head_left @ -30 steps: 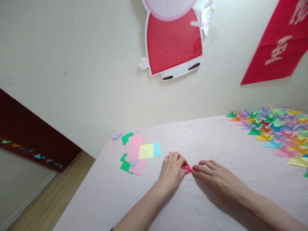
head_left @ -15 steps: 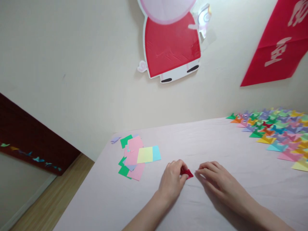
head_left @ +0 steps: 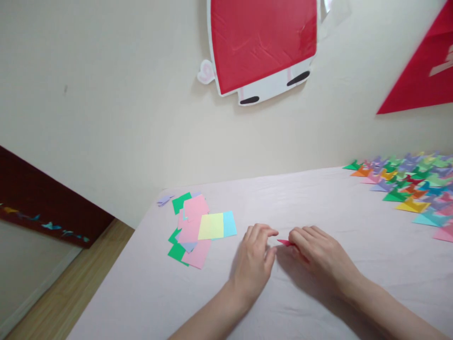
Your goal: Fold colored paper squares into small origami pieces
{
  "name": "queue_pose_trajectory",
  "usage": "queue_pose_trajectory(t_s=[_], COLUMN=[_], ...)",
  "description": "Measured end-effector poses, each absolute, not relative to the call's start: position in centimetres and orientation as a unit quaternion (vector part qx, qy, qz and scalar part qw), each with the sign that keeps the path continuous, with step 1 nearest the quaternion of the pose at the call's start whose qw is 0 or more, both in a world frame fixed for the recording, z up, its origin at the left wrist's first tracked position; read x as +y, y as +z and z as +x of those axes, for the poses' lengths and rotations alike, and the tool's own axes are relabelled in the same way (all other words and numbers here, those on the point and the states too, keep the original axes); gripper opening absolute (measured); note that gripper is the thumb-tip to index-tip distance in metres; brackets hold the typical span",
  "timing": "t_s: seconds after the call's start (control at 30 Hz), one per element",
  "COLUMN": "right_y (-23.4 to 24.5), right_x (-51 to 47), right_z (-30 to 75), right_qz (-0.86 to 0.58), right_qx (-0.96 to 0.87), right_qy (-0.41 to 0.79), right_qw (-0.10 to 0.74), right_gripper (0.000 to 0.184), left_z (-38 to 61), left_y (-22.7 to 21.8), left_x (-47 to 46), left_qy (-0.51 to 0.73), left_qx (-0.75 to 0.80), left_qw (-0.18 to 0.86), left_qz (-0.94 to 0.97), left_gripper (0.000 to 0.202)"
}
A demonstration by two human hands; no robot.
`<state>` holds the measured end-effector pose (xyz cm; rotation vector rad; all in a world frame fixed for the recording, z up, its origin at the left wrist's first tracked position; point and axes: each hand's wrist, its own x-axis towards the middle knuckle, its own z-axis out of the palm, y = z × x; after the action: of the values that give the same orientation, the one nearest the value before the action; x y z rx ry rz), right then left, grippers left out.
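Observation:
A small red folded paper piece [head_left: 284,242] lies on the pale pink table [head_left: 318,208], mostly hidden under my right hand [head_left: 318,257]. My right hand's fingers are pressed together on the piece and hold it flat. My left hand [head_left: 253,262] rests just to its left, fingers loosely curled and a little apart, not gripping the paper. Only the piece's pointed left tip shows between the two hands.
A loose pile of coloured paper squares [head_left: 198,229] lies left of my hands. Several folded paper shapes [head_left: 410,186] in many colours cover the table's far right. The table's left edge drops to a wooden floor [head_left: 60,297]. A red cartoon sticker [head_left: 262,47] hangs on the wall.
The red piece has passed from my left hand's pinch to under my right hand's fingers. My left hand has let go and loosened. The camera has tilted slightly.

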<state>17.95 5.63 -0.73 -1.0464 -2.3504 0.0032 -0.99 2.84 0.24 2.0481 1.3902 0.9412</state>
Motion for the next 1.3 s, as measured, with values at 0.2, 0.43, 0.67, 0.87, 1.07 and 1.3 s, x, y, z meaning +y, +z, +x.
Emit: queue_pose_trajectory(t_s=[0.2, 0.43, 0.67, 0.87, 1.07, 1.3], right_y=[-1.4, -1.8, -1.1, -1.9, -1.2, -1.0], right_x=[5.8, 6.9, 7.7, 7.9, 8.3, 8.2], right_z=[18.4, 20.2, 21.0, 20.6, 20.7, 20.5], right_qz=[-0.32, -0.314, -0.29, -0.282, -0.303, -0.293], right_qx=[-0.92, -0.903, -0.9, -0.907, -0.885, -0.897], right_qy=[0.011, 0.167, 0.241, 0.215, 0.27, 0.256], right_qw=[0.226, 0.24, 0.218, 0.227, 0.227, 0.213], right_gripper=[0.028, 0.016, 0.027, 0.018, 0.017, 0.015], left_z=[-2.0, -2.4, -2.6, -2.8, -2.6, -3.9], left_y=[-0.1, -0.8, -0.9, -0.7, -1.1, 0.1], left_x=[0.7, 0.7, 0.9, 1.2, 1.3, 0.8], left_qy=[0.187, 0.165, 0.157, 0.16, 0.164, 0.258], left_qx=[0.455, 0.442, 0.433, 0.426, 0.415, 0.432], left_qw=[0.155, 0.146, 0.151, 0.153, 0.138, 0.084], left_qz=[0.857, 0.87, 0.875, 0.877, 0.884, 0.86], left_gripper=[0.038, 0.033, 0.036, 0.039, 0.035, 0.041])
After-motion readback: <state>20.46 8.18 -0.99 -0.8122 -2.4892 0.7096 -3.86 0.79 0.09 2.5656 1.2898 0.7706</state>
